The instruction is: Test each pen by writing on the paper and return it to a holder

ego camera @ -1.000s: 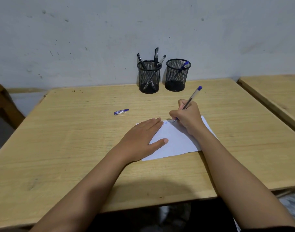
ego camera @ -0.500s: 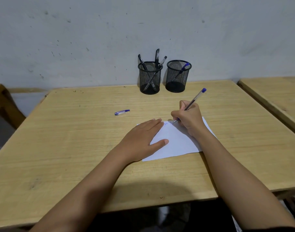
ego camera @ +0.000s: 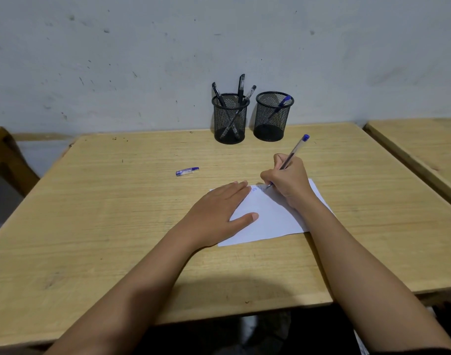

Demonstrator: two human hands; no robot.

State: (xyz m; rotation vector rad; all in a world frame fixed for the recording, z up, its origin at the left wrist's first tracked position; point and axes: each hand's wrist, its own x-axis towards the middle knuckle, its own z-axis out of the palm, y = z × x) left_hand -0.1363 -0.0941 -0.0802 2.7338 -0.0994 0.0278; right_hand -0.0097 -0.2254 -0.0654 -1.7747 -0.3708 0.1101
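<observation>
My right hand (ego camera: 287,180) grips a clear pen with a blue end (ego camera: 296,148), its tip touching the top edge of the white paper (ego camera: 270,216), where blue scribbles show. My left hand (ego camera: 218,212) lies flat on the paper's left side, fingers straight. A blue pen cap (ego camera: 187,171) lies loose on the table left of the paper. At the back stand two black mesh holders: the left holder (ego camera: 229,119) has three dark pens, the right holder (ego camera: 273,116) has one blue pen.
The wooden table (ego camera: 104,213) stands against a grey wall. A second wooden table (ego camera: 424,147) sits close on the right, with a narrow gap between. A wooden piece of furniture (ego camera: 4,155) shows at the far left.
My right hand has shifted slightly right along the paper's top edge while writing, leaving more blue marks. My left hand has stayed flat on the paper.
</observation>
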